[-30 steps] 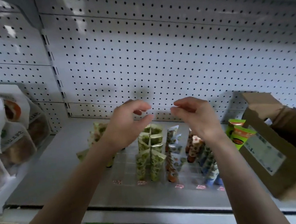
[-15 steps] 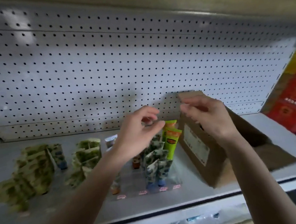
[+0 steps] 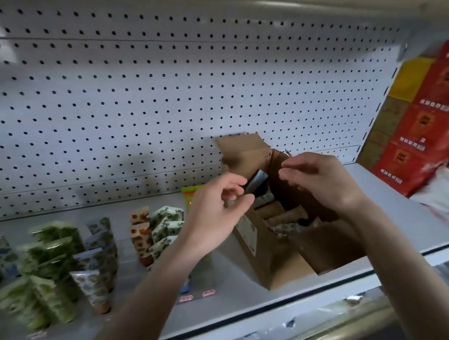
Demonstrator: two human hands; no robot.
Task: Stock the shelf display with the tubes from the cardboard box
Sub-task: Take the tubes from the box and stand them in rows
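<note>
Two empty grips: left hand [image 3: 217, 212] and right hand [image 3: 323, 184] hover loosely curled over the cardboard box [image 3: 260, 253]; a hurried reach could shove it, toppling the standing tubes [image 3: 165, 227].

Shelf [image 3: 230, 289] carries upright tubes [image 3: 50, 267] and cardboard box [image 3: 269, 261].

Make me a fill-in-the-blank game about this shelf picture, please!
The standing tubes are on the ____ side of the cardboard box. The stacked packages on the box's other side are mostly ____. The white pegboard wall behind the shelf is full of little round ____.
Missing words: left, red, holes.
</note>
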